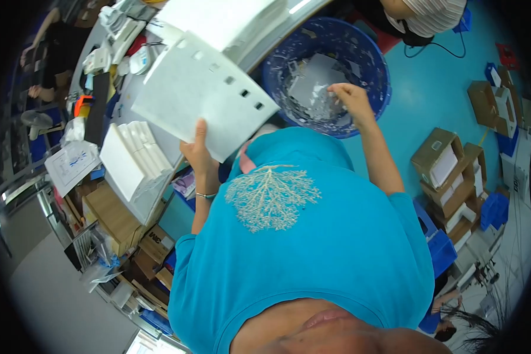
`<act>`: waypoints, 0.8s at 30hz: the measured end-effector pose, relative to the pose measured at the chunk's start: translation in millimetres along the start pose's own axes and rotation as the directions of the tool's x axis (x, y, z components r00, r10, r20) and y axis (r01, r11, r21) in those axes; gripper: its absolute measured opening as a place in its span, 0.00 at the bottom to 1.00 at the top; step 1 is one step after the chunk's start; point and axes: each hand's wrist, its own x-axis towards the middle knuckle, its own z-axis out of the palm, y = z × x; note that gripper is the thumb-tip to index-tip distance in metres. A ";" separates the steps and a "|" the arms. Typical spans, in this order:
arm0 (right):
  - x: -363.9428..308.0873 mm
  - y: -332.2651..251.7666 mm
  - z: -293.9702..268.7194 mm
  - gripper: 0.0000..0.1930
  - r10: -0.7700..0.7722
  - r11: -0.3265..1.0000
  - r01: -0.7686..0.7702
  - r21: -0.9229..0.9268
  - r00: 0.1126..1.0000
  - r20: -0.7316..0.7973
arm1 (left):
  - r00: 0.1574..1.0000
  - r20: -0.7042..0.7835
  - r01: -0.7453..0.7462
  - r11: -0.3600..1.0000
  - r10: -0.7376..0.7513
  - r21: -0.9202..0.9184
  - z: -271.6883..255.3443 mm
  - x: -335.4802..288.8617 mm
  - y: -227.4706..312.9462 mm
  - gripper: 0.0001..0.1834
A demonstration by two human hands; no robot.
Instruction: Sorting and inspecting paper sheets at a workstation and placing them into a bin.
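Observation:
My left hand (200, 152) grips a flat white sheet (189, 97) by its near edge, the thumb lying on top. A row of small square holes runs along the sheet's far right side; some look dark, others pale. The sheet is held tilted over the worktable edge. To the right, my right hand (354, 101) is over a round blue bin (386, 88), thumb and fingers drawn together in a pinch. Whether anything small is between those fingertips is too fine to see. Grey and white scraps (320, 74) lie inside the bin.
A thick white stack (218, 20) rests on the worktable beyond the sheet. Folded white pieces (133, 153) stand at the table's left, near a printed paper (72, 165). Cardboard boxes (436, 156) occupy the floor at right. Another person (433, 15) is at the far right.

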 end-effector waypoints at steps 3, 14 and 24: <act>30.4 14.6 -2.7 0.10 -0.291 0.923 0.235 -0.305 0.945 -0.150 | 0.993 -0.088 -0.081 0.996 0.077 -0.043 -46.3 43.9 22.3 0.27; 53.6 17.2 36.6 0.24 -0.501 0.727 0.258 -0.636 0.833 -0.235 | 0.963 -0.052 -0.138 0.650 0.264 0.747 -140.2 161.2 -40.1 0.38; 53.7 32.5 68.4 0.08 -0.477 0.564 0.050 -0.824 0.834 -0.276 | 0.859 0.112 -0.390 0.499 0.499 0.774 -190.3 65.1 45.1 0.19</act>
